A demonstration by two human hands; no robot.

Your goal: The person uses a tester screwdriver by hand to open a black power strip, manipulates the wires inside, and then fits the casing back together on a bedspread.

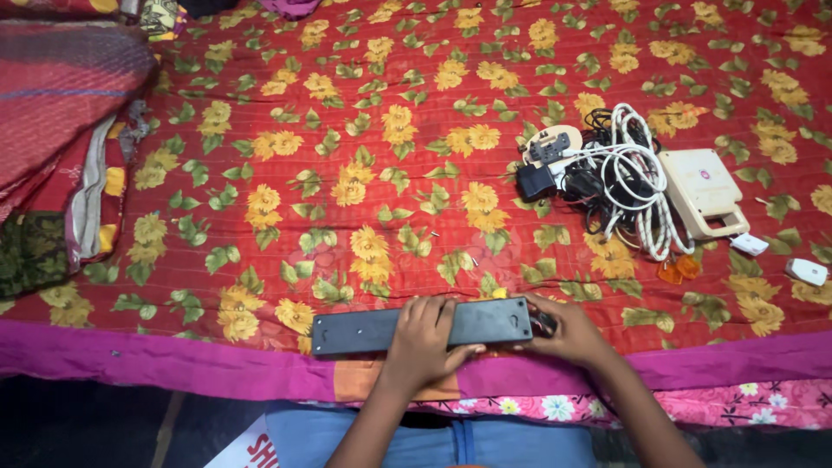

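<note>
A long dark grey power strip (364,329) lies back side up near the front edge of a red flowered bedspread (347,156). My left hand (425,342) rests across its middle, fingers curled over the top edge and pressing it down. At the strip's right end my right hand (568,334) grips the end, where a dark cord stub shows.
A tangle of white and black cables (620,173) with a black adapter (535,182) and a round plug board lies at the right. Beside it sit a cream flat device (704,191), two small white chargers (808,272) and folded cloths (61,130) at the left.
</note>
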